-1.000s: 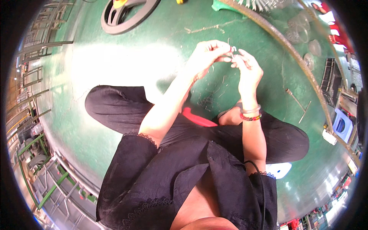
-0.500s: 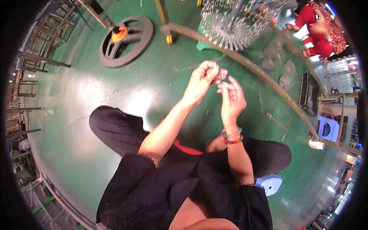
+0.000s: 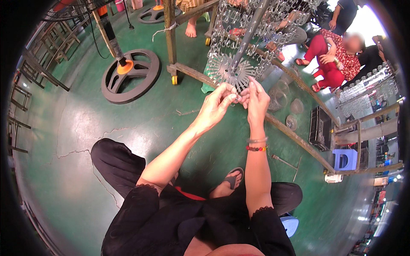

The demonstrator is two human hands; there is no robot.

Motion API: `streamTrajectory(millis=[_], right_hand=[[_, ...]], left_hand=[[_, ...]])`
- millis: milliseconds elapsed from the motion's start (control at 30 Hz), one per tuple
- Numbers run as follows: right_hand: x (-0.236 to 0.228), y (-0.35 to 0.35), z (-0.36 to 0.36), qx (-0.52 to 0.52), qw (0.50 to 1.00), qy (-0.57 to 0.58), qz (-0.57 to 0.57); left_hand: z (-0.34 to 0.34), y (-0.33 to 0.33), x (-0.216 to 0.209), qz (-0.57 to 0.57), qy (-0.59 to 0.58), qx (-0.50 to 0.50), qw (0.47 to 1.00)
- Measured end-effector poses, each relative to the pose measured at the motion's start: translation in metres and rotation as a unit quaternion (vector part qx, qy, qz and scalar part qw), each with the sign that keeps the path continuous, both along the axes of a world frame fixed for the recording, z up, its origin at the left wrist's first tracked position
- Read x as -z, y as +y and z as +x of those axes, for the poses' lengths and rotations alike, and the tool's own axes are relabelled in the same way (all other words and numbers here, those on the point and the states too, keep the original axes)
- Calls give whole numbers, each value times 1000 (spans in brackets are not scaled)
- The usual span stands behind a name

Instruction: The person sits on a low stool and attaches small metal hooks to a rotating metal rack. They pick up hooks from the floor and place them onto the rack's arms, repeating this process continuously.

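Note:
My left hand and my right hand meet in front of me, fingertips pinched close together. Between them is something small, perhaps a thin bright piece, too small to name. Just beyond the fingers stands a slotted metal disc on a grey pole. Many small shiny metal pieces hang in strands around the pole. Both forearms reach forward over my lap, and beaded and plain bracelets circle the right wrist.
A wooden frame bar runs diagonally beyond my hands. A black wheel-shaped base stands left. Clear round tubs, a black crate and a blue stool lie right. A T-shaped metal tool rests on the floor. A co-worker in red sits far right.
My view has tilted up, bringing more of the hanging strands and the co-worker into sight. Both hands stay pinched together and now appear against the disc's near edge; the right fingers point more upward.

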State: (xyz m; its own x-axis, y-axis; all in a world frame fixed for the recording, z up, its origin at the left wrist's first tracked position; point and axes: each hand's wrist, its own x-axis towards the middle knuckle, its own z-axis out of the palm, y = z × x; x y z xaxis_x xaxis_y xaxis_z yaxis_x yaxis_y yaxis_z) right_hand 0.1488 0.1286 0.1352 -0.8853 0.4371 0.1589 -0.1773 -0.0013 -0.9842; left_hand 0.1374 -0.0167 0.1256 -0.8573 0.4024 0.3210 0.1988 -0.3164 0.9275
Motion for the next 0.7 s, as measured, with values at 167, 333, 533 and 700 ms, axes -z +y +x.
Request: streamTrajectory(millis=[167, 333, 533, 700], right_hand=[[-4, -8, -35, 45, 993, 19, 105], [9, 0, -56, 74, 984, 43, 160], [2, 0, -54, 52, 987, 30, 147], [10, 11, -51, 106, 968, 55, 222]], left_hand=[[-8, -3, -9, -20, 3, -15, 1000], [-10, -2, -17, -21, 16, -23, 999], [-17, -3, -21, -22, 16, -28, 999], [-19, 3, -20, -19, 10, -22, 1000]])
